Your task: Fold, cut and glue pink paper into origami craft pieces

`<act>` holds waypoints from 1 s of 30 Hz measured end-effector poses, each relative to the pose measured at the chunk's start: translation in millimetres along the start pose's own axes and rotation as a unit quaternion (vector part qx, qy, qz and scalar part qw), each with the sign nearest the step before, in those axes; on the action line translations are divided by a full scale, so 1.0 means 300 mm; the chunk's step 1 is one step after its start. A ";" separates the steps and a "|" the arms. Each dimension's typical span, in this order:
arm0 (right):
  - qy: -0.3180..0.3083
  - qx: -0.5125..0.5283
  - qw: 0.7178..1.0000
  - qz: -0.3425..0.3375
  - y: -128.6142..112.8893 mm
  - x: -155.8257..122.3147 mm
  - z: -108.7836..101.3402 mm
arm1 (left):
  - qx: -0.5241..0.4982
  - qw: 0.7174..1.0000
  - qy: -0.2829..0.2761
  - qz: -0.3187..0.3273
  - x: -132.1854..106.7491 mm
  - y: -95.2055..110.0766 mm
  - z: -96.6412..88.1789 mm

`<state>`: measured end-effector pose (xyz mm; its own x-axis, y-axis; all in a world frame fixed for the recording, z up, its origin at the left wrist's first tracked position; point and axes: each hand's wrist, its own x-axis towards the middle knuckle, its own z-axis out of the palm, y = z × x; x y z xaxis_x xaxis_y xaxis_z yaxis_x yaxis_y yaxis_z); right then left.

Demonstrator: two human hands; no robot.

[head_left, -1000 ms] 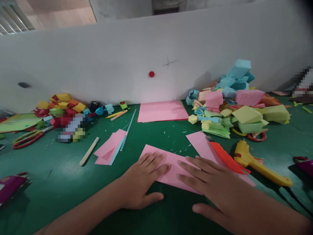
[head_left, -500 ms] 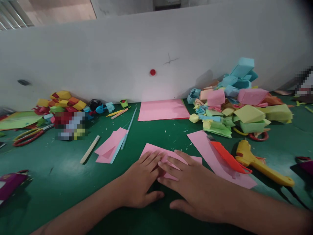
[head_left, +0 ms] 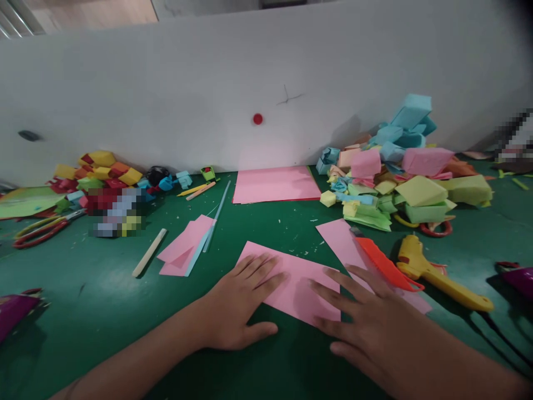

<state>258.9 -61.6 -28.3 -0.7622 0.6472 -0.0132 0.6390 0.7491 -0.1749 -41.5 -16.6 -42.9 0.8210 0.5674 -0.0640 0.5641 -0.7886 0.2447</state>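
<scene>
A folded pink paper (head_left: 293, 280) lies on the green table (head_left: 104, 300) in front of me. My left hand (head_left: 235, 305) lies flat on its left end, fingers spread. My right hand (head_left: 366, 325) rests flat on its right end, fingers stretched out toward the far side. Just beyond my right fingers lie another pink sheet (head_left: 343, 244) and an orange-red cutter (head_left: 385, 266).
A yellow glue gun (head_left: 433, 275) lies at the right. A heap of folded coloured papers (head_left: 400, 172) sits at the back right, a pink paper stack (head_left: 275, 184) at the back centre. Pink scraps (head_left: 185, 253), a wooden stick (head_left: 149, 253), red scissors (head_left: 37, 232) and folded shapes (head_left: 104, 172) lie left.
My right hand slid left along the pink paper to meet the left hand, then back to the right end. The left hand stayed in place.
</scene>
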 end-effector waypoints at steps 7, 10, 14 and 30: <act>0.043 -0.045 0.997 0.039 0.019 -0.157 0.070 | -0.013 1.000 -0.006 -0.005 -0.003 -0.005 -0.004; 0.059 -0.068 0.995 0.031 0.015 -0.155 0.059 | -0.018 1.000 0.011 -0.002 -0.003 -0.005 -0.003; 0.101 -0.053 0.993 0.023 -0.010 -0.094 0.027 | -0.006 1.000 0.009 -0.004 -0.003 -0.007 0.003; 0.043 -0.023 0.999 -0.013 0.037 0.121 0.016 | 0.087 0.995 0.039 0.021 0.002 -0.007 -0.021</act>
<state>237.9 -30.5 -35.5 -0.7683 0.6356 0.0764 0.6244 0.7703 -0.1293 -42.8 -13.0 -37.4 0.8391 0.5436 0.0197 0.5410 -0.8378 0.0742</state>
